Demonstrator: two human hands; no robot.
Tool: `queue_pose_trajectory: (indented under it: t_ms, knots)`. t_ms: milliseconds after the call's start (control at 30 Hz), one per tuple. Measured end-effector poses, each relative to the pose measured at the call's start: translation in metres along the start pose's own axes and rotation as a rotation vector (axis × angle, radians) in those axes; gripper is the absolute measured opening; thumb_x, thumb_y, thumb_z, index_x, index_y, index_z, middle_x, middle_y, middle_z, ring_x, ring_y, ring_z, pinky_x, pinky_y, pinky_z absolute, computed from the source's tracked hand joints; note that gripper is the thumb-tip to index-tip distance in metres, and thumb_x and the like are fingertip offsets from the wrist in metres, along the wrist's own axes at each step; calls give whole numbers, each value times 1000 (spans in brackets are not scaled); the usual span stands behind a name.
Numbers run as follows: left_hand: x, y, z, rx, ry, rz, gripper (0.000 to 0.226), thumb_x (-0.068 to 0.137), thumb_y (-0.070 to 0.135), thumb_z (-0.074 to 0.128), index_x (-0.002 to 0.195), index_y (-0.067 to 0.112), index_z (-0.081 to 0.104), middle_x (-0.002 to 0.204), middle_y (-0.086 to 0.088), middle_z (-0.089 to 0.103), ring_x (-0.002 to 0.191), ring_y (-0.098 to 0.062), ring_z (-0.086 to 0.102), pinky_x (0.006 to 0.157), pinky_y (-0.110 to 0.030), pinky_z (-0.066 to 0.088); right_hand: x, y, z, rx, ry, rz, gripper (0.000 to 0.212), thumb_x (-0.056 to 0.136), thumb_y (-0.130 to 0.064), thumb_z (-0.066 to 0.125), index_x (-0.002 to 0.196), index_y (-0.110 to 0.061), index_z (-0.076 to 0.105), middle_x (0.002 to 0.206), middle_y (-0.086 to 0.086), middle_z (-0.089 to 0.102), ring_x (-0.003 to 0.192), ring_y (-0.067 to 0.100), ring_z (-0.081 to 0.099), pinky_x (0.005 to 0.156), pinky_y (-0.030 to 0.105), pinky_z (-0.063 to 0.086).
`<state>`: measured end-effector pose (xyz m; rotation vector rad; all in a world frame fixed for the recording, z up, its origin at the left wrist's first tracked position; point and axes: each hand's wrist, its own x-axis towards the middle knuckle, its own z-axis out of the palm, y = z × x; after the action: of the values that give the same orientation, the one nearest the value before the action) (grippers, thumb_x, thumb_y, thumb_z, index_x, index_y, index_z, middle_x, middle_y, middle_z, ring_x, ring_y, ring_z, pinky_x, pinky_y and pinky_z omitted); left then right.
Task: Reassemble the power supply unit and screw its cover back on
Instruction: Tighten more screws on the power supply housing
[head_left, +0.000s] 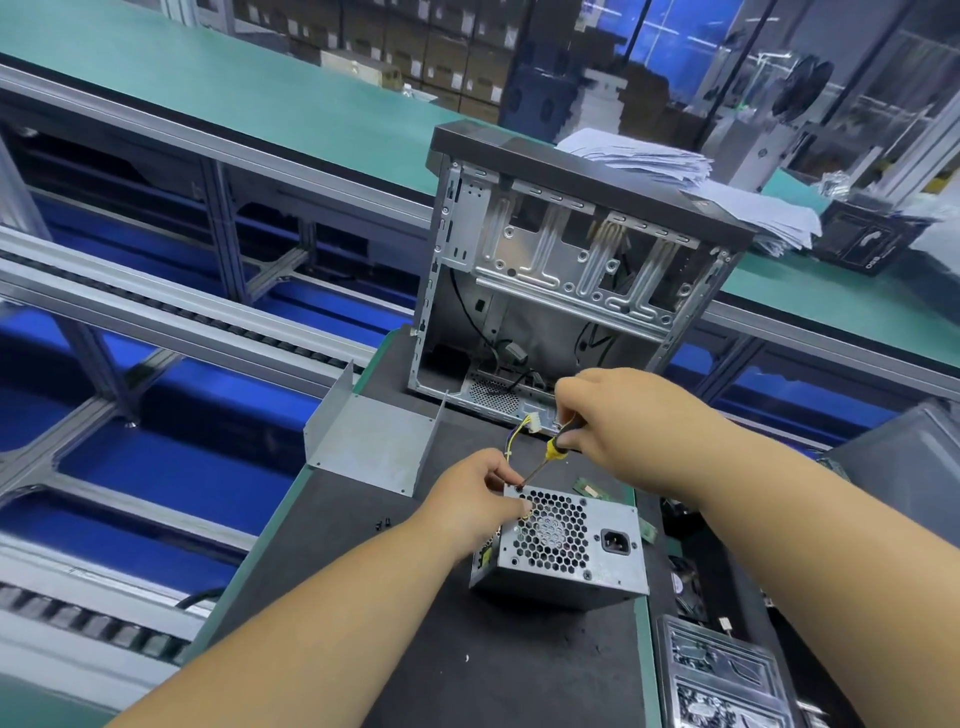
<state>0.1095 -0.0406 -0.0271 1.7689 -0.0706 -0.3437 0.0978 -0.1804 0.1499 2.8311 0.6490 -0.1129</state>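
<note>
The grey power supply unit (566, 551) sits on the black mat, its honeycomb fan grille and power socket facing up. My left hand (475, 496) grips its upper left corner, fingers curled against the grille. My right hand (618, 415) holds a yellow and black screwdriver (550, 452); the tip touches a dark screw (519, 488) at that corner. The bent metal cover (374, 441) lies apart to the upper left, open side up. Yellow wires with a white connector (524, 423) run out behind the unit.
An open computer case (561, 270) stands behind the unit. Two small black screws (383, 524) lie on the black mat (337, 597). A green circuit strip (589, 489) and parts in plastic trays (722, 675) are at the right. Conveyor rails run along the left.
</note>
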Motion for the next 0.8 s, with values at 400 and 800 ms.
queue_pose_trajectory:
  t_ms: [400, 800]
  knots:
    - [-2, 0, 2, -6, 22, 9, 20, 76, 16, 80, 82, 27, 64, 83, 5, 57, 73, -9, 52, 67, -22, 42, 2, -9, -11, 58, -192, 265, 24, 97, -38, 54, 100, -17, 44, 90, 1, 49, 84, 26, 51, 66, 34, 41]
    - [-7, 2, 3, -23, 25, -1, 22, 77, 13, 79, 81, 27, 62, 84, 3, 56, 72, -9, 50, 67, -22, 42, 15, -13, -11, -27, -136, 233, 34, 96, -33, 54, 67, -16, 44, 64, -2, 43, 56, 18, 41, 48, 27, 31]
